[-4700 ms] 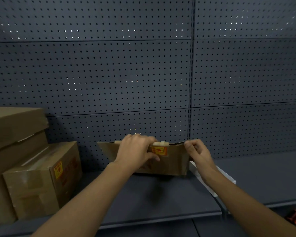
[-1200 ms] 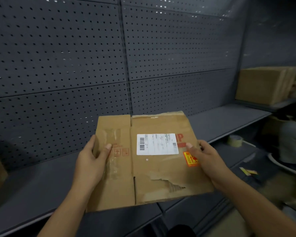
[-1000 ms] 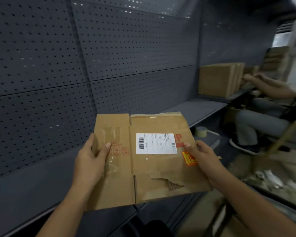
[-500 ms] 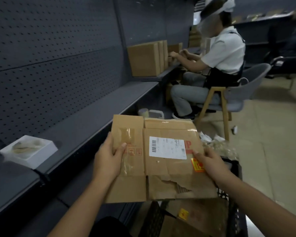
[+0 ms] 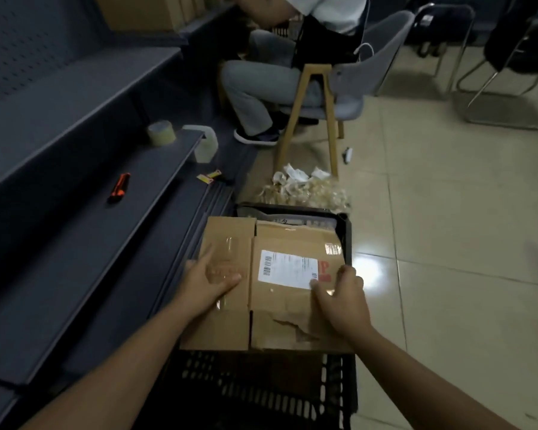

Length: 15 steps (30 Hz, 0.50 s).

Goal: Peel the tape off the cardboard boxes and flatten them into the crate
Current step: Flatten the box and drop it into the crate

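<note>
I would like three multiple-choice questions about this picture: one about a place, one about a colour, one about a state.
1. Where is the flattened cardboard box?
A. on the shelf
B. over the black crate
C. on the chair

2. What colour is the utility knife on the shelf?
A. orange and black
B. blue
C. white

3. How does the left hand lie?
A. in a fist
B. flat on the cardboard
C. holding tape

Answers: 1 B, crate walls show around the box; 2 A, its body shows both colours; 3 B, fingers are straight on the cardboard.

Both forearms are bare, with no sleeves, gloves, watch or rings visible.
</note>
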Each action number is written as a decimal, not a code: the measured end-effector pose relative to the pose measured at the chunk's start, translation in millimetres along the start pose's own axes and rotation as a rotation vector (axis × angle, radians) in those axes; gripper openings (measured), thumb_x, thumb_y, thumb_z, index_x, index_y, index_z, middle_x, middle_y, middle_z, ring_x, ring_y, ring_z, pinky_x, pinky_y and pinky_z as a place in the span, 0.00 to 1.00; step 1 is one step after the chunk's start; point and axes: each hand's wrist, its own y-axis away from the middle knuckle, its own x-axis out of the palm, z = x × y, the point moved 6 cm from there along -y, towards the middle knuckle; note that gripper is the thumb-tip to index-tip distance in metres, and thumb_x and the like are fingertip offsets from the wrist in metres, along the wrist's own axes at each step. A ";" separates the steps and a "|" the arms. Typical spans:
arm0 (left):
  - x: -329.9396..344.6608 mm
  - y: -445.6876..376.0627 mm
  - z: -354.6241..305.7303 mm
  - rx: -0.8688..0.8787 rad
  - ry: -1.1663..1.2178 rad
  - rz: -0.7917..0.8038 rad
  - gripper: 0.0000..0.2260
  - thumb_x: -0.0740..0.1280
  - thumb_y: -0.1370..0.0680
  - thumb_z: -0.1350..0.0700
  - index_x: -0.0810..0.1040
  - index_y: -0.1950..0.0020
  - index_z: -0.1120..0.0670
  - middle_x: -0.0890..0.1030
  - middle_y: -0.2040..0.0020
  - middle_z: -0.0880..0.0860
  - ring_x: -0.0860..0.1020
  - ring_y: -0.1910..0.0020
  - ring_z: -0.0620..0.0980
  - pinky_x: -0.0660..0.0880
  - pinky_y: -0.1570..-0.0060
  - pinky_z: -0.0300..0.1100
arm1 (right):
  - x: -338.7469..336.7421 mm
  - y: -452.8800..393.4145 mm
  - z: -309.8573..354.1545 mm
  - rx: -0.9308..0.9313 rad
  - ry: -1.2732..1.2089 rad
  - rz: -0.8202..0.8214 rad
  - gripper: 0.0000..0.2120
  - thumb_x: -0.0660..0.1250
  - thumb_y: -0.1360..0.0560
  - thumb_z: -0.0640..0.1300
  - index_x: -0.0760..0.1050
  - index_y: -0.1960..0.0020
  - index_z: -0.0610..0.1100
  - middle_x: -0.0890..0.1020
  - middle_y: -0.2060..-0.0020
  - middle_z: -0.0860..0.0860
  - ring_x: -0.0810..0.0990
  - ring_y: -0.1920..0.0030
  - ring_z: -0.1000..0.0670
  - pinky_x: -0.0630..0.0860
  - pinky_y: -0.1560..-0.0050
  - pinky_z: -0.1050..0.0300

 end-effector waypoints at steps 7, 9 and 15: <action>9.6 22.4 17.9 -0.051 -0.040 -0.103 0.44 0.81 0.31 0.42 0.65 0.19 0.44 0.71 0.36 0.51 0.76 0.40 0.49 0.73 0.39 0.43 | 10.7 -7.5 -4.3 -0.043 0.148 0.011 0.31 0.74 0.26 0.56 0.63 0.30 0.49 0.71 0.36 0.44 0.74 0.38 0.41 0.78 0.41 0.41; 21.4 41.1 28.8 -0.098 -0.004 -0.138 0.39 0.78 0.28 0.41 0.63 0.21 0.41 0.72 0.36 0.51 0.75 0.42 0.49 0.74 0.42 0.45 | 13.3 -19.5 3.4 -0.086 0.243 0.058 0.28 0.73 0.25 0.54 0.64 0.32 0.49 0.71 0.38 0.43 0.73 0.38 0.40 0.77 0.40 0.42; 71.2 74.5 65.4 -0.277 0.126 -0.049 0.42 0.69 0.20 0.43 0.41 0.18 0.41 0.75 0.29 0.55 0.79 0.43 0.53 0.78 0.46 0.50 | 26.7 -76.5 41.8 -0.172 0.394 0.203 0.36 0.71 0.22 0.55 0.57 0.20 0.52 0.67 0.29 0.39 0.69 0.31 0.34 0.70 0.31 0.40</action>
